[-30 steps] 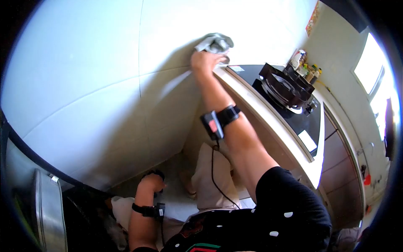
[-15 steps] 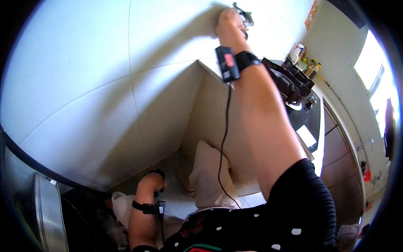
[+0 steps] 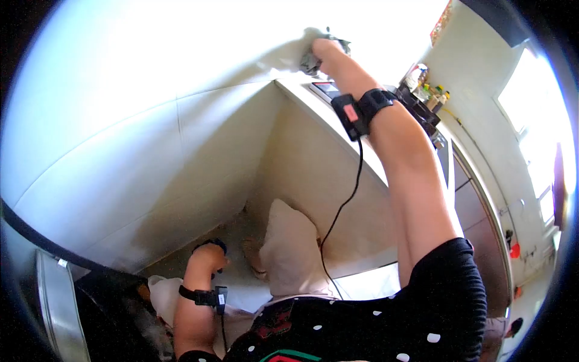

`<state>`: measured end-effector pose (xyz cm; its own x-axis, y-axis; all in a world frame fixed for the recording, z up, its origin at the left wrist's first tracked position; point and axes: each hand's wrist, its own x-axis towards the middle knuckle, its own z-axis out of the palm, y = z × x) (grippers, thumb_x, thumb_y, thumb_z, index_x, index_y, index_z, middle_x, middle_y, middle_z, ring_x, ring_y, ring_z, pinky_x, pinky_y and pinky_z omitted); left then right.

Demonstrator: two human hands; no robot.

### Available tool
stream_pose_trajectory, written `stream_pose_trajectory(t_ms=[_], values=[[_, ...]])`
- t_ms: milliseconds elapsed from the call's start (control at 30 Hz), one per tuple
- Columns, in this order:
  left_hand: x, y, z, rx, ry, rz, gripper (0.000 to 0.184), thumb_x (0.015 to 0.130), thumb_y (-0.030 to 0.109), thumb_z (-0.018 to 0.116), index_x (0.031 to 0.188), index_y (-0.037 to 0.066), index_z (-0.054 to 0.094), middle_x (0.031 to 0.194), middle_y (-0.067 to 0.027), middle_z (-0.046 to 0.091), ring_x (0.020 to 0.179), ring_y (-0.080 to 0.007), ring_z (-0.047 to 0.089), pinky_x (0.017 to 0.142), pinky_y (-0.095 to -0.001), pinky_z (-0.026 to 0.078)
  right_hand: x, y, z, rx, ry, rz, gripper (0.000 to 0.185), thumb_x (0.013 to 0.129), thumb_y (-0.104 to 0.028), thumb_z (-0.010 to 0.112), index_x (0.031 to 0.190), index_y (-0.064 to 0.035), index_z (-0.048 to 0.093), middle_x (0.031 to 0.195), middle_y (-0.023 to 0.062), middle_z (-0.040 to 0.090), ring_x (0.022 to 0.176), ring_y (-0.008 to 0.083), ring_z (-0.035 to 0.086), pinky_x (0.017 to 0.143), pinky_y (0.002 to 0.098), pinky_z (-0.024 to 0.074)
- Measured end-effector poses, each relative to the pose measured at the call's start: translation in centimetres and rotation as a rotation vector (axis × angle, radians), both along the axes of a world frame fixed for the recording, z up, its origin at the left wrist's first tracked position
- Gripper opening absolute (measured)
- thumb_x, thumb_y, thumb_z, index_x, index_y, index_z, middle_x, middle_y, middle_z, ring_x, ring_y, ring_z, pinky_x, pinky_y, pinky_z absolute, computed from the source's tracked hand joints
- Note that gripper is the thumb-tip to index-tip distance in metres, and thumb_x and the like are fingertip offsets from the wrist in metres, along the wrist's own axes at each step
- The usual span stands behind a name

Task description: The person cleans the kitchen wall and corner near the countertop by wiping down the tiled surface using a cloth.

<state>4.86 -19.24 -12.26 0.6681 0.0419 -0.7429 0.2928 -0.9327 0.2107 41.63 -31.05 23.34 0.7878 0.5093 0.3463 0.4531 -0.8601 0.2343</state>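
Against the white tiled wall, above the corner of the counter, my right hand is closed on a grey-green cloth. Parts of the cloth stick out on both sides of the hand. My left hand hangs low beside my leg, with something dark around or in it. Its fingers are mostly hidden, so what it holds, if anything, cannot be made out.
My right arm partly covers the black stove. Bottles stand behind it near the far wall. A metal-edged panel is at the lower left. A black cable hangs from the right wrist device.
My right hand with the cloth first moved up and right along the wall, then slightly down and left. The view has shifted a little. My left hand stays low.
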Motion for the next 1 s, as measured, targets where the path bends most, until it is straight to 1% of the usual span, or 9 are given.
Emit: stream_pose_trajectory(t_ms=[233, 267, 333, 367, 467, 600, 700, 900, 1000], values=[[1.2, -0.1, -3.3, 0.051, -0.02, -0.099, 0.038, 0.086, 0.036, 0.057, 0.104, 0.004, 0.068, 0.112, -0.016, 0.063, 0.103, -0.0317, 0.061, 0.089, -0.0399, 0.048, -7.6, 3.7, -4.1, 0.17, 0.097, -0.03, 0.031, 0.082, -0.021, 0.053, 0.103, -0.0034, 0.068, 0.111, 0.0185, 0.063, 0.101, 0.0268, 0.063, 0.081, 0.0371, 0.0508], [1.3, -0.4, -2.9, 0.058, 0.019, -0.087, 0.038, 0.086, 0.036, 0.057, 0.104, 0.005, 0.068, 0.111, -0.0164, 0.064, 0.102, -0.0315, 0.062, 0.088, -0.0401, 0.048, -6.2, 3.8, -4.6, -0.173, -0.112, 0.092, 0.033, 0.08, -0.017, 0.056, 0.103, 0.0053, 0.06, 0.105, 0.0225, 0.061, 0.097, 0.0337, 0.061, 0.082, 0.0397, 0.0497], [1.9, -0.4, -2.5, 0.072, 0.059, -0.078, 0.037, 0.086, 0.035, 0.057, 0.104, 0.005, 0.068, 0.109, -0.0167, 0.064, 0.101, -0.0313, 0.062, 0.087, -0.0404, 0.049, -6.6, 2.0, -4.5, 0.457, -0.006, 0.208, 0.031, 0.076, -0.018, 0.06, 0.1, 0.001, 0.063, 0.101, 0.022, 0.063, 0.094, 0.0336, 0.062, 0.082, 0.0393, 0.0507], [2.0, -0.4, -2.5, 0.041, 0.083, -0.065, 0.036, 0.086, 0.035, 0.057, 0.103, 0.005, 0.068, 0.106, -0.0169, 0.065, 0.098, -0.0311, 0.063, 0.085, -0.0405, 0.049, -6.2, 1.7, -3.8, 0.464, -0.004, 0.202, 0.031, 0.076, -0.018, 0.06, 0.1, 0.001, 0.063, 0.101, 0.022, 0.063, 0.094, 0.0336, 0.062, 0.082, 0.0393, 0.0507], [1.8, -1.0, -0.4, -0.014, 0.118, -0.011, 0.034, 0.086, 0.034, 0.057, 0.099, 0.005, 0.069, 0.102, -0.0169, 0.066, 0.093, -0.0305, 0.064, 0.082, -0.0405, 0.05, -3.1, 1.0, -1.9, 0.315, 0.005, 0.02, 0.028, 0.073, -0.018, 0.062, 0.095, -0.0007, 0.066, 0.096, 0.0188, 0.066, 0.09, 0.0308, 0.064, 0.08, 0.0365, 0.0521], [1.1, -0.6, -2.6, 0.011, -0.043, -0.029, 0.032, 0.086, 0.032, 0.056, 0.096, 0.005, 0.07, 0.098, -0.017, 0.067, 0.091, -0.0301, 0.065, 0.08, -0.04, 0.05, 4.3, -2.9, -0.5, -0.404, -0.256, -0.159, 0.032, 0.084, -0.027, 0.05, 0.105, -0.0131, 0.069, 0.11, 0.0084, 0.066, 0.101, 0.0208, 0.063, 0.083, 0.032, 0.049], [1.2, -0.8, 1.9, -0.066, 0.131, 0.033, 0.033, 0.086, 0.032, 0.057, 0.099, 0.005, 0.07, 0.103, -0.0177, 0.066, 0.095, -0.0309, 0.064, 0.082, -0.04, 0.05, 7.2, -4.0, 0.6, -0.112, -0.032, -0.24, 0.032, 0.08, -0.019, 0.057, 0.109, -0.0098, 0.068, 0.119, 0.0129, 0.061, 0.109, 0.026, 0.059, 0.09, 0.0362, 0.0471], [0.8, 1.4, -2.9, 0.018, -0.014, -0.036, 0.043, 0.087, 0.044, 0.052, 0.099, 0.006, 0.069, 0.103, -0.0173, 0.066, 0.097, -0.0333, 0.063, 0.085, -0.0426, 0.048, 11.7, -4.7, 0.5, -0.073, 0.065, -0.439, 0.035, 0.083, -0.019, 0.052, 0.115, -0.0104, 0.065, 0.126, 0.0129, 0.057, 0.118, 0.0283, 0.054, 0.095, 0.0385, 0.0452], [0.4, 1.4, -2.1, 0.008, -0.074, 0.025, 0.041, 0.085, 0.035, 0.057, 0.11, 0.003, 0.064, 0.116, -0.0198, 0.06, 0.106, -0.0335, 0.059, 0.091, -0.0409, 0.047, 11.5, -4.9, 0.9, -0.122, 0.117, -0.409, 0.035, 0.084, -0.016, 0.049, 0.116, -0.0106, 0.064, 0.127, 0.0136, 0.056, 0.121, 0.0264, 0.051, 0.098, 0.0382, 0.0422]])
